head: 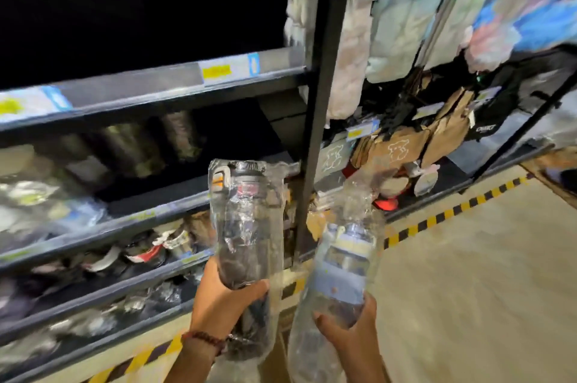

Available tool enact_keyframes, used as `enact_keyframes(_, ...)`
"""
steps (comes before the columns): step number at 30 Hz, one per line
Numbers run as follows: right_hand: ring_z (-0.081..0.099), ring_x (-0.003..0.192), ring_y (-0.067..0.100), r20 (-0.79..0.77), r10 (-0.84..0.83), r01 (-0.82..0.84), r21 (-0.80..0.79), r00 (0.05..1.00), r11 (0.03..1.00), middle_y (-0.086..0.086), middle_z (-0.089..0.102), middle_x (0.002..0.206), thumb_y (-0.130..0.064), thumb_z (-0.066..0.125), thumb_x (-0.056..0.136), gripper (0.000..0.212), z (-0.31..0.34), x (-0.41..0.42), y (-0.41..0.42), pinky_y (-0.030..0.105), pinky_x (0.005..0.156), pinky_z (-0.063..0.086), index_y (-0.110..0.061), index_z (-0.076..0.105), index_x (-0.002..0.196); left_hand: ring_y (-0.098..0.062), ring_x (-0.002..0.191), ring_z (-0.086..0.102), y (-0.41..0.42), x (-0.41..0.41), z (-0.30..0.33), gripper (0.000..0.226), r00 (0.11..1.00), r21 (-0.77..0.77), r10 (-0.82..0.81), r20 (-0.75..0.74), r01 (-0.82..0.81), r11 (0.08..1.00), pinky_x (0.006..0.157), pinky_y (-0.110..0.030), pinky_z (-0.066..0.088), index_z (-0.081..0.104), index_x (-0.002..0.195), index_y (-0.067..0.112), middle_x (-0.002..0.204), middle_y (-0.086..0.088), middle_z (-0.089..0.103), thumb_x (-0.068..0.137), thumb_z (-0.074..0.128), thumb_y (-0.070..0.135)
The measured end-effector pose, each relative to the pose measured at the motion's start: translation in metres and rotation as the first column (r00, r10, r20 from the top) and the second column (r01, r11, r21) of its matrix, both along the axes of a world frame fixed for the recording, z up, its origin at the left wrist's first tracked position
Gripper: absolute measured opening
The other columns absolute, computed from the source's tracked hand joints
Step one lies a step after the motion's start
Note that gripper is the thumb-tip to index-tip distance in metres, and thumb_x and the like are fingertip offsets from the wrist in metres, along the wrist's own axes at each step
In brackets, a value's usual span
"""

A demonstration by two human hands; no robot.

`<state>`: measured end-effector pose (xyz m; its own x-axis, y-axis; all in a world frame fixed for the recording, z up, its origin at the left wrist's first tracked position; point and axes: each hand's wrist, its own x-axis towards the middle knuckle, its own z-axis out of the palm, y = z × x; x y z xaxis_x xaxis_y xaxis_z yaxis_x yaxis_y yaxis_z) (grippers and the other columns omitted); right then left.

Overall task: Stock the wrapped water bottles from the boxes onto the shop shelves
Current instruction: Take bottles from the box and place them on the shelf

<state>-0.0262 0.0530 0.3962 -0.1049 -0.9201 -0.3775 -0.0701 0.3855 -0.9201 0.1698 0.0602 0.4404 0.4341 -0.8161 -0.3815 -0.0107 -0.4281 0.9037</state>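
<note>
Left hand (pixel 218 298) grips the dark bottle (pixel 246 223) low on its body; right hand (pixel 346 323) grips the blue bottle (pixel 342 270) the same way. Both are wrapped, upright, held in front of the shelves (pixel 150 220). Best move, I'd say: place one at a time, base first, into the gap on the second shelf, watching the post (pixel 318 101). Whole frame is motion-blurred; shelf stock unreadable, no boxes in view, top left black.

Two wrapped bottles (pixel 246 220), two hands (pixel 224 298)
</note>
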Motion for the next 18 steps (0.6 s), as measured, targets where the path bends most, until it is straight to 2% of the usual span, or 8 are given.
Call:
enact_keyframes(2,0.060,0.106,0.026,-0.009,0.088,-0.088,-0.022,0.996,0.996,0.007,0.056,0.121,-0.061,0.087,0.009,0.136,0.009,0.014,0.001,0.044,0.091,0.051,-0.019,0.036,0.127,-0.017,0.088,0.067,0.013,0.015,0.011,0.081,0.997,-0.028,0.074,0.017,-0.074,0.997,0.074,-0.032,0.053,0.057,0.111,0.019,0.096,0.000,0.070,0.037,0.084,0.039)
enact_keyframes(5,0.061,0.098,0.024,0.023,0.192,-0.191,-0.049,0.981,0.980,0.007,0.057,0.115,-0.010,0.091,0.049,0.094,0.020,0.038,-0.005,0.023,0.069,0.055,-0.017,0.037,0.126,-0.013,0.088,0.068,0.027,0.038,0.024,0.087,0.989,-0.078,0.149,0.024,-0.146,0.986,0.071,-0.026,0.052,0.057,0.112,0.017,0.098,-0.002,0.071,0.033,0.083,0.042)
enact_keyframes(6,0.059,0.095,0.022,0.049,0.206,-0.203,-0.058,0.977,0.977,0.005,0.055,0.112,0.000,0.087,0.054,0.089,0.023,0.048,-0.008,0.020,0.063,0.054,-0.017,0.036,0.124,-0.011,0.085,0.069,0.031,0.046,0.027,0.086,0.986,-0.082,0.166,0.017,-0.164,0.983,0.067,-0.022,0.052,0.059,0.111,0.017,0.096,-0.001,0.072,0.032,0.082,0.042)
enact_keyframes(8,0.058,0.093,0.019,0.085,0.257,-0.251,-0.073,0.963,0.965,0.003,0.054,0.110,-0.005,0.087,0.043,0.097,0.027,0.068,-0.012,0.019,0.062,0.053,-0.018,0.034,0.123,-0.005,0.079,0.069,0.038,0.065,0.029,0.083,0.977,-0.098,0.211,-0.004,-0.210,0.973,0.061,-0.017,0.051,0.059,0.109,0.019,0.090,0.004,0.073,0.032,0.082,0.040)
enact_keyframes(10,0.059,0.092,0.016,0.113,0.290,-0.282,-0.082,0.950,0.956,0.001,0.054,0.110,-0.009,0.077,0.041,0.093,0.031,0.091,-0.012,0.017,0.062,0.054,-0.016,0.034,0.123,-0.001,0.075,0.068,0.043,0.083,0.030,0.075,0.969,-0.106,0.247,-0.029,-0.249,0.963,0.057,-0.013,0.050,0.059,0.107,0.022,0.085,0.008,0.073,0.038,0.084,0.030)
enact_keyframes(13,0.060,0.096,0.024,0.119,0.327,-0.320,-0.072,0.937,0.945,0.008,0.053,0.115,-0.009,0.075,0.041,0.091,0.030,0.126,-0.014,0.021,0.061,0.055,-0.012,0.038,0.124,-0.001,0.073,0.067,0.045,0.112,0.029,0.058,0.955,-0.082,0.293,-0.047,-0.296,0.952,0.054,-0.011,0.047,0.055,0.104,0.025,0.088,0.008,0.069,0.058,0.086,0.007)
enact_keyframes(16,0.061,0.094,0.026,0.107,0.336,-0.333,-0.047,0.936,0.942,0.011,0.056,0.114,-0.008,0.074,0.040,0.090,0.027,0.156,-0.017,0.025,0.059,0.053,-0.010,0.041,0.124,-0.013,0.087,0.064,0.047,0.140,0.019,0.062,0.945,-0.041,0.328,0.003,-0.328,0.944,0.064,-0.021,0.046,0.053,0.112,0.020,0.093,0.005,0.066,0.061,0.085,0.009)
enact_keyframes(18,0.061,0.094,0.023,0.113,0.326,-0.326,-0.025,0.938,0.945,0.008,0.058,0.112,-0.008,0.073,0.041,0.089,0.024,0.174,-0.019,0.028,0.062,0.052,-0.016,0.040,0.124,-0.014,0.089,0.062,0.046,0.157,0.013,0.069,0.944,-0.037,0.329,0.039,-0.327,0.944,0.075,-0.026,0.048,0.051,0.118,0.019,0.095,0.007,0.064,0.059,0.087,0.011)
